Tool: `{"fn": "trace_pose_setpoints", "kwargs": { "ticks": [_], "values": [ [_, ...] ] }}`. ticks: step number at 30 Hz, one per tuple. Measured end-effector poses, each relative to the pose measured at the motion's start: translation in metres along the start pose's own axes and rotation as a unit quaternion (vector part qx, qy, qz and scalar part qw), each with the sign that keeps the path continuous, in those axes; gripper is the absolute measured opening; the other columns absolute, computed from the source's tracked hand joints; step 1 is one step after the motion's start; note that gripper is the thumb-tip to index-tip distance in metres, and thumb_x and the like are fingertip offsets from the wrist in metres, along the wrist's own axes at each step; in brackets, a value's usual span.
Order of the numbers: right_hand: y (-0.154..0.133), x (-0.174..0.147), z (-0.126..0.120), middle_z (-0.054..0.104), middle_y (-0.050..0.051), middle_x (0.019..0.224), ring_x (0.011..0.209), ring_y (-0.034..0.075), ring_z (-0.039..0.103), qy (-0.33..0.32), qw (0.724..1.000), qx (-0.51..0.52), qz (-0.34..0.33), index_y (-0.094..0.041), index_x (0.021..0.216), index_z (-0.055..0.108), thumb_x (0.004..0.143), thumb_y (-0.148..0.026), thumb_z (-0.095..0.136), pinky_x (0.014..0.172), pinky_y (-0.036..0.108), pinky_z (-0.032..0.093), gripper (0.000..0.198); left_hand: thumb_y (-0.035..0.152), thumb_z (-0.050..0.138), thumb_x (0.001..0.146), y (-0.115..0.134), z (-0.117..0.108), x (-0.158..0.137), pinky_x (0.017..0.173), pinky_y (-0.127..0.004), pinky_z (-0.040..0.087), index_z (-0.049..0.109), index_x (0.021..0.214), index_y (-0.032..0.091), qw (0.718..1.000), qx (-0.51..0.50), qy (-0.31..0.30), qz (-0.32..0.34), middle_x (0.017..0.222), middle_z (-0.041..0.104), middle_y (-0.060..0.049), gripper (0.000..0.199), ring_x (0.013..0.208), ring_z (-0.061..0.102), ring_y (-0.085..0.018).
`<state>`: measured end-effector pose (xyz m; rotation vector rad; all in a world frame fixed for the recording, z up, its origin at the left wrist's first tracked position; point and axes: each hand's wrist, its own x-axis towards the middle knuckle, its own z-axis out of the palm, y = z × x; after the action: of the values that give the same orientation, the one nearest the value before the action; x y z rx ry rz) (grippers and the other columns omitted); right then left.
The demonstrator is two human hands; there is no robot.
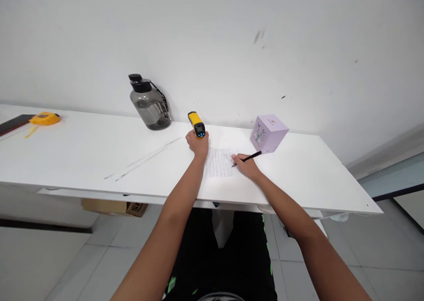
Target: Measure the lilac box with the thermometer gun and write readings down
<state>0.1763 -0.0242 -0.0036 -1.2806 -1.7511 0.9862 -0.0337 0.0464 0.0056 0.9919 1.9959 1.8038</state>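
Observation:
My left hand (198,144) is wrapped round the grip of a yellow and black infrared thermometer (196,123), its small screen and blue buttons facing up toward me. In my right hand (247,165) is a black pen (252,156), tilted, with its tip down at the right side of a white sheet of paper (219,163). Rows of small handwriting cover the sheet, which lies on the white table (298,173) between my two hands. The thermometer is just beyond the sheet's upper left corner.
A grey water bottle (150,108) with a black lid stands near the wall. Behind my right hand sits a lilac box (270,134). Far left lie a yellow tape measure (46,118) and a dark flat object (16,123). Beneath the table is a cardboard box (112,207).

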Motion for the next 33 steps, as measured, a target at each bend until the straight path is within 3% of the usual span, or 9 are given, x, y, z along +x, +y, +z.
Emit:
{"fn": "trace_pose_setpoints", "kwargs": {
  "ticks": [6,13,20,27,29,33],
  "values": [
    [-0.002,-0.001,-0.001,0.053,-0.001,0.057,0.061,0.015,0.048,-0.005,1.000,0.004,0.006,-0.022,0.055,0.055,0.085,-0.057,0.055,0.062,0.028,0.038,0.046,0.030,0.076,0.074,0.004,0.000,-0.002,0.113,-0.045,0.040,0.054,0.113,0.024,1.000,0.003,0.005,-0.029,0.135,0.050,-0.009,0.046,0.129,0.053,-0.025],
    [0.001,0.001,-0.002,0.052,-0.002,0.056,0.060,0.014,0.045,-0.004,1.000,0.005,0.002,-0.021,0.055,0.053,0.085,-0.052,0.054,0.061,0.028,0.036,0.043,0.026,0.079,0.072,0.008,-0.002,-0.003,0.120,-0.044,0.033,0.046,0.130,0.023,1.000,0.002,0.027,0.012,0.145,0.047,-0.013,0.067,0.143,0.040,-0.027],
    [0.000,0.001,-0.004,0.054,-0.001,0.056,0.060,0.014,0.046,-0.021,1.000,0.001,0.011,-0.021,0.054,0.055,0.085,-0.047,0.055,0.060,0.028,0.036,0.040,0.027,0.082,0.068,0.015,-0.005,-0.012,0.125,-0.054,0.019,0.033,0.143,0.024,0.997,0.013,0.030,0.076,0.152,0.041,-0.017,0.090,0.150,0.030,-0.034],
    [-0.002,0.000,-0.002,0.052,-0.001,0.055,0.060,0.014,0.046,0.000,1.000,0.011,-0.003,-0.022,0.052,0.048,0.084,-0.048,0.053,0.061,0.028,0.038,0.041,0.031,0.082,0.068,0.022,-0.008,-0.016,0.123,-0.058,0.018,0.029,0.146,0.026,0.998,0.025,0.029,0.051,0.153,0.039,-0.017,0.095,0.150,0.028,-0.037],
    [-0.003,0.000,-0.002,0.053,-0.001,0.056,0.061,0.015,0.048,0.001,1.000,0.008,0.001,-0.022,0.052,0.048,0.084,-0.048,0.053,0.062,0.028,0.039,0.040,0.031,0.082,0.068,0.025,-0.012,-0.017,0.124,-0.057,0.017,0.028,0.147,0.025,0.996,0.023,0.039,0.075,0.155,0.036,-0.018,0.096,0.150,0.027,-0.036],
    [-0.003,0.000,-0.004,0.055,0.000,0.057,0.062,0.015,0.049,-0.014,1.000,0.003,0.001,-0.022,0.053,0.051,0.084,-0.048,0.052,0.062,0.028,0.040,0.040,0.032,0.084,0.067,0.035,-0.022,-0.026,0.125,-0.058,0.009,0.032,0.146,0.019,0.981,0.027,0.028,0.191,0.161,0.025,-0.022,0.095,0.155,0.015,-0.038]
  ]
}}
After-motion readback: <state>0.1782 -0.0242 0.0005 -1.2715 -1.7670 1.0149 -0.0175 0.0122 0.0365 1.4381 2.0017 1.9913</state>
